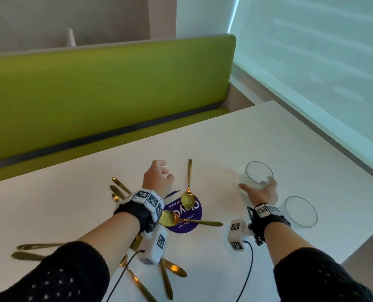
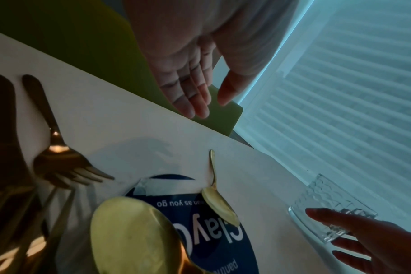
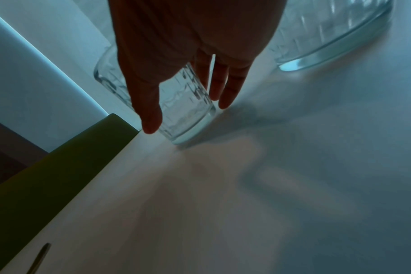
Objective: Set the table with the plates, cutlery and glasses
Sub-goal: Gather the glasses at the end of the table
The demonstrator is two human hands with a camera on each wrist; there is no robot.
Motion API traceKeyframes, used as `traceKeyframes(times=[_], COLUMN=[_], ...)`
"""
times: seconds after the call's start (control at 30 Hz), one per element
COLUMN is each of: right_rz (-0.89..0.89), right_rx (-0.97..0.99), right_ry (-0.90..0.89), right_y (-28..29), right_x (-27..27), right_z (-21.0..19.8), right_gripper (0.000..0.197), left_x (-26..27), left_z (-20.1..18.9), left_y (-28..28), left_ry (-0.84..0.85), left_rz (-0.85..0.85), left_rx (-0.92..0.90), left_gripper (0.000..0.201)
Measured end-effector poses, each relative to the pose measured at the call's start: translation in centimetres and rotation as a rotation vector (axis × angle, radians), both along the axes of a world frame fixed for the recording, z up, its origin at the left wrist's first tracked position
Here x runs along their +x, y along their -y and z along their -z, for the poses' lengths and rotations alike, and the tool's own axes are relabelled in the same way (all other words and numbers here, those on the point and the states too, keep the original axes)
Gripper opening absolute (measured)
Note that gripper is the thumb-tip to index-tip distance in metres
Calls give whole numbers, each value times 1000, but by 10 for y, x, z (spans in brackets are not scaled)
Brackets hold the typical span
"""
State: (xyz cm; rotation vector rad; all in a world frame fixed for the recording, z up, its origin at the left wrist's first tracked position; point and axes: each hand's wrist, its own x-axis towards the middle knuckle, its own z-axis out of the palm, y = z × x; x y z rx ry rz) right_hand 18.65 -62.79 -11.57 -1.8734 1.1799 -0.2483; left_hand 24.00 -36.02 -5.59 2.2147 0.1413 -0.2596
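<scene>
Now right hand (image 1: pixel 263 194) grips glass (image 1: pixel 257 174).

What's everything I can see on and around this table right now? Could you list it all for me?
Table: one, white, fills the foreground.
Glasses: two, clear and textured; one gripped, one nearer the right edge.
Spoons: two, gold; one pointing away, one crosswise, both bowls on the sticker.
Sticker: one, round, purple, mid-table.
Other gold cutlery: several forks and handles, under and left of the left arm; exact count unclear.
Bench: one, green, behind the table.
Window blind: one, pale, right.
Left hand: holds nothing, above the table.
Right hand: grips the farther glass.
</scene>
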Motion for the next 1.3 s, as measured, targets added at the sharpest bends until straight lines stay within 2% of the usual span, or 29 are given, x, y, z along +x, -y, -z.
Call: traceKeyframes(times=[0.13, 0.23, 0.43, 0.57, 0.67, 0.73, 0.83, 0.87, 0.93, 1.0, 1.07, 1.13, 1.2, 1.3], right_rz=[-29, -76, -373, -569, -622, -623, -630, -635, -620, -575, -516, -450, -329, -134], right_rx=[-63, -64, -70, -40, 62, 132, 186, 209, 238, 233, 206, 156, 128, 101], right_ry=[1, -3, 17, 8, 28, 48, 53, 55, 59, 43, -62, -231, -392, -488], right_y=[-3, -11, -37, -44, -44, -41, -34, -31, -27, -21, -13, 1, 16, 37], right_x=[1, -2, -17, -31, -40, -49, -65, -70, -79, -87, -97, -110, -125, -140], right_z=[2, -2, -21, -35, -41, -43, -48, -50, -54, -53, -49, -44, -39, -31], right_gripper=[79, 73, 68, 65, 67, 68, 36, 31, 29, 35, 38, 25, 23, 43], left_x=[-2, -8, -23, -36, -44, -51, -61, -64, -68, -71, -73, -73, -71, -68], left_z=[3, 5, 10, 14, 13, 12, 13, 13, 13, 13, 14, 14, 13, 12], left_y=[7, 16, 49, 68, 76, 81, 88, 90, 94, 94, 93, 92, 91, 90], left_ry=[-27, -91, -222, -148, -128, -129, -148, -161, -175, -168, -165, -160, -139, -117], left_rz=[37, 129, 409, 491, 522, 525, 539, 547, 544, 517, 474, 430, 398, 357], left_rx=[-19, -80, -202, -179, -188, -172, -124, -107, -82, -65, -72, -94, -91, -81], left_gripper=[46, 58, 93, 98, 101, 101, 91, 88, 85, 83, 79, 78, 80, 83])
